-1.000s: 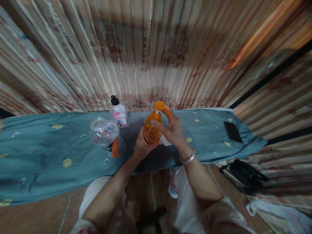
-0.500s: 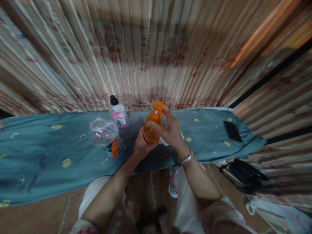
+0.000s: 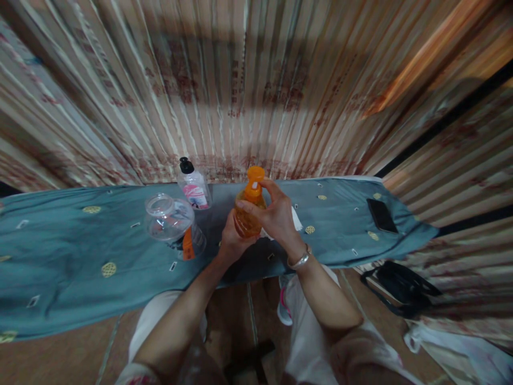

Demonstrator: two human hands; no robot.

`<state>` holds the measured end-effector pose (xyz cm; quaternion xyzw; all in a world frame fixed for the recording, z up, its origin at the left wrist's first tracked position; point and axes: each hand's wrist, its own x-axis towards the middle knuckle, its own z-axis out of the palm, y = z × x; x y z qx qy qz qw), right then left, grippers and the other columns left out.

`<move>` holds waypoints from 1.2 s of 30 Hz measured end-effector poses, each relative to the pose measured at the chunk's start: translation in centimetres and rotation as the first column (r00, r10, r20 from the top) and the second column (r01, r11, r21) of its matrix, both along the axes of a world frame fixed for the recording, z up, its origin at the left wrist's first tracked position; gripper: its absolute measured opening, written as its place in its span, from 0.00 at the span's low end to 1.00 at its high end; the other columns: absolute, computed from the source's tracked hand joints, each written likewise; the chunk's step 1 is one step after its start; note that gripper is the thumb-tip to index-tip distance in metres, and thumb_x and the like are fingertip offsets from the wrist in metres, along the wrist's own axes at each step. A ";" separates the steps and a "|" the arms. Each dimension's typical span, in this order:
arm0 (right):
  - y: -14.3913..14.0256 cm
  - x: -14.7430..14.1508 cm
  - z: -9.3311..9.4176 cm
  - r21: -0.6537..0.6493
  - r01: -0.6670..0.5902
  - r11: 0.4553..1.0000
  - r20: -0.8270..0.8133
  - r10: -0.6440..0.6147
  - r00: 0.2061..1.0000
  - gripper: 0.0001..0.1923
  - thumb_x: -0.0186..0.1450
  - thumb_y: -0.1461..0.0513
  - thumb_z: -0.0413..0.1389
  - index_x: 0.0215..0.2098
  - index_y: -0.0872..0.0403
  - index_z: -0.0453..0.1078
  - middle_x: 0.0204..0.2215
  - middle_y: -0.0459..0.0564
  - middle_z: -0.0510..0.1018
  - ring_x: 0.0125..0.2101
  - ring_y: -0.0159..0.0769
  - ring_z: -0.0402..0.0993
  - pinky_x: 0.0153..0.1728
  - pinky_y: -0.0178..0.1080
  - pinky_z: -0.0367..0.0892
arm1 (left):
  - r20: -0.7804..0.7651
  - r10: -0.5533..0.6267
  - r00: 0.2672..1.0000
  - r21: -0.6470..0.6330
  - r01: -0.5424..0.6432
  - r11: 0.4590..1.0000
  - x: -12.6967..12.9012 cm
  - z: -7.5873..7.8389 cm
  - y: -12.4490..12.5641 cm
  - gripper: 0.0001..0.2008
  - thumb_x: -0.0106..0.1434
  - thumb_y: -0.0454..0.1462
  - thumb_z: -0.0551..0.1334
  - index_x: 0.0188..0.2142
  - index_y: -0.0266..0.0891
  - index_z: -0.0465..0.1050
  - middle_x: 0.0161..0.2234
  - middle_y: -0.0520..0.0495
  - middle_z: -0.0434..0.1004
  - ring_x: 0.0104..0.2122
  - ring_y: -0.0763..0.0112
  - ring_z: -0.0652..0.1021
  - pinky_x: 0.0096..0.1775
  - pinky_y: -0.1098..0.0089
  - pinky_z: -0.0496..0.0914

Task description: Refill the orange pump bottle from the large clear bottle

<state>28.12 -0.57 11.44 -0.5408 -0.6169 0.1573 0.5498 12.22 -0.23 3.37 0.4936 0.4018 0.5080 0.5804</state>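
An orange pump bottle (image 3: 247, 216) full of amber liquid stands upright on the blue-green cloth (image 3: 80, 251) covering a long board. My left hand (image 3: 231, 241) wraps around the bottle's lower body from the near side. My right hand (image 3: 274, 218) grips the orange pump head (image 3: 255, 188) and collar, fingers curled around it. A silver bangle (image 3: 300, 260) sits on my right wrist. A bit of white paper or cloth shows just behind my right hand.
A clear empty plastic jar (image 3: 173, 224) lies on its side left of the bottle. A small clear bottle with a black cap (image 3: 192, 185) stands behind it. A black phone (image 3: 382, 215) lies at the right end. A black bag (image 3: 403, 289) sits on the floor. Striped curtains hang behind.
The pump head has turned: its nozzle pointed right a second ago and now faces away. My right hand has rotated and closed more tightly over it. The left hand has not moved.
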 end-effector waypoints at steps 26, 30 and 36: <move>0.3 0.6 -0.3 -0.004 -0.034 0.999 -0.079 0.034 0.996 0.30 0.71 0.40 0.81 0.64 0.43 0.89 0.61 0.53 0.98 0.65 0.57 0.95 0.72 0.58 0.88 | -0.056 0.008 0.998 0.001 -0.008 1.000 -0.2 -0.4 0.1 0.44 0.41 0.30 0.92 0.55 0.49 0.80 0.51 0.47 0.96 0.55 0.43 0.96 0.60 0.48 0.90; -0.2 0.4 0.1 0.014 -0.052 0.999 -0.059 0.052 0.997 0.41 0.69 0.37 0.83 0.72 0.43 0.86 0.68 0.56 0.95 0.71 0.60 0.92 0.76 0.61 0.86 | -0.028 -0.003 1.000 -0.008 0.003 1.000 -0.2 0.0 0.0 0.44 0.40 0.30 0.93 0.55 0.49 0.80 0.51 0.48 0.96 0.55 0.44 0.95 0.60 0.49 0.90; 0.1 1.2 0.3 -0.016 -0.134 0.991 -0.044 0.133 0.990 0.36 0.73 0.32 0.77 0.67 0.44 0.88 0.70 0.58 0.94 0.72 0.63 0.91 0.77 0.64 0.85 | -0.049 0.031 0.998 0.005 -0.031 1.000 -0.1 -0.1 0.1 0.42 0.40 0.30 0.92 0.53 0.49 0.80 0.49 0.50 0.96 0.53 0.46 0.95 0.60 0.51 0.90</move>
